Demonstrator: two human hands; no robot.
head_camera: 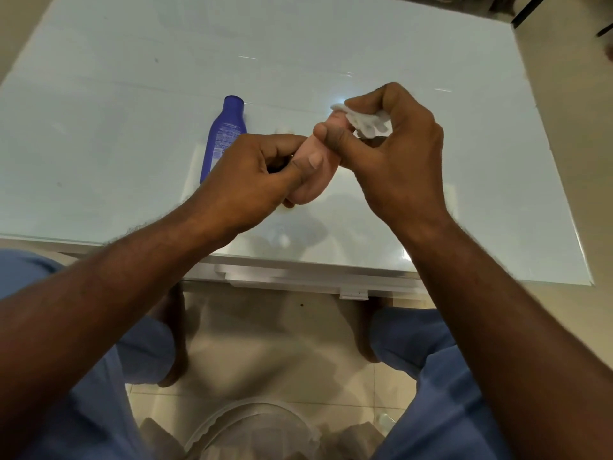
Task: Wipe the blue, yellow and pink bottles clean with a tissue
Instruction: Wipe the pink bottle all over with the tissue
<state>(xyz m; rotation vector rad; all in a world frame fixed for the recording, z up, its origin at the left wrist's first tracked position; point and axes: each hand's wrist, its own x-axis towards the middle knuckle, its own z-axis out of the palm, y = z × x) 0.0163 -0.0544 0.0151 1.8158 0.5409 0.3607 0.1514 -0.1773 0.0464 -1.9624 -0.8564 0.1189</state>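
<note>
Left hand is wrapped round the lower body of a small pale-pink plastic bottle, thumb pressed flat on its upper face, holding it raised above the white glossy glass table top near the front edge. Right hand pinches a crumpled white tissue between curled fingers and thumb, bearing it against the bottle's neck end.

A tall dark-blue plastic bottle lies on its side on the table just behind the left hand, apart from both hands. No yellow bottle is in view.

Handling, as judged: the pink bottle looks light and smooth-walled — likely slippery under a dry tissue, and probably soft enough to dent if squeezed. A hold round the wide body, as now, suits wiping the neck; the grip would need shifting to the neck to clean the base.

Writing: the blue bottle carries a block of small white print on its back label — too fine to read. No brand is legible on either bottle.
</note>
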